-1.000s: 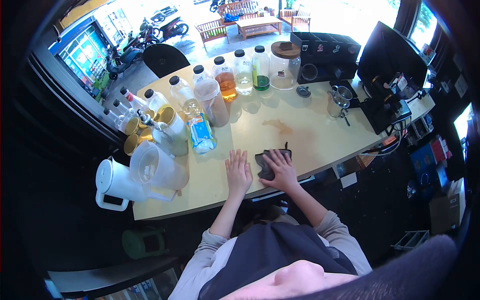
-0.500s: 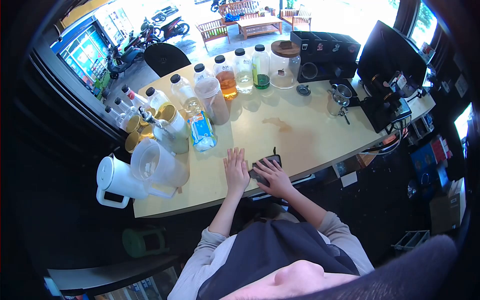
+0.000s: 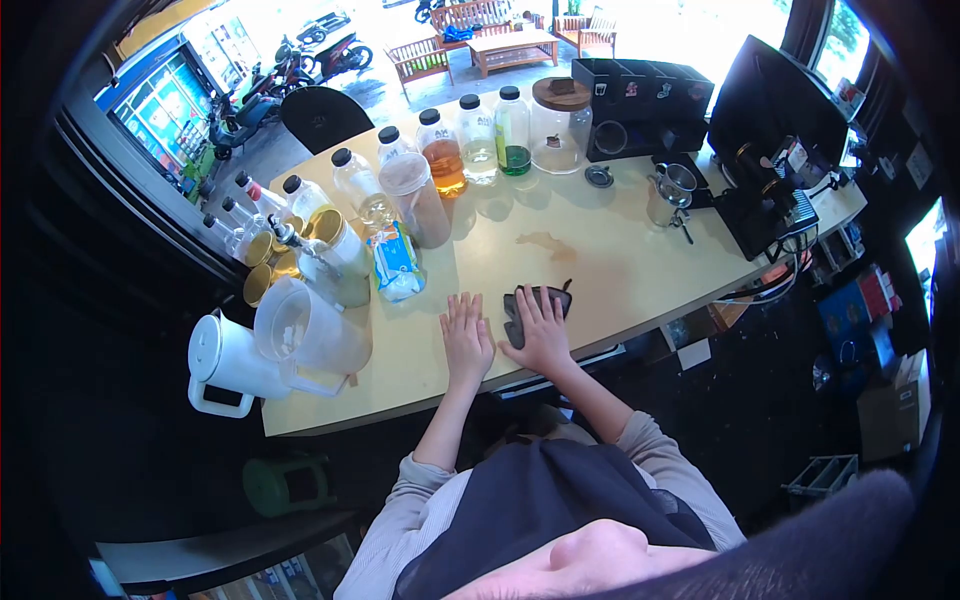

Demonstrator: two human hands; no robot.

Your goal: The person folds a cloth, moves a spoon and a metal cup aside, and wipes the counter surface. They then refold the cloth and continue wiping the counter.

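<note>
My left hand (image 3: 466, 340) lies flat on the pale wooden table (image 3: 410, 370), fingers stretched out, with nothing in it. To its right, my right hand (image 3: 542, 332) rests spread on a dark, flat pouch-like item (image 3: 515, 325), whose edges and small loop show around the fingers. What exactly the dark item is, I cannot make out. A blue and white soft packet (image 3: 397, 265) lies beyond my left hand. Further back and right of the packet is a brown stain (image 3: 548, 246) on the tabletop.
At left stand a white jug (image 3: 232, 362), a clear pitcher (image 3: 312, 335) and a lidded container (image 3: 414, 200). Capped bottles (image 3: 443, 160) and a wood-lidded jar (image 3: 562, 135) line the back. A metal cup (image 3: 675, 185) and a black monitor (image 3: 775, 110) are at right.
My right hand has turned more upright and lies a little further left on the dark item, which has shifted and rotated under it. The whole view has moved slightly.
</note>
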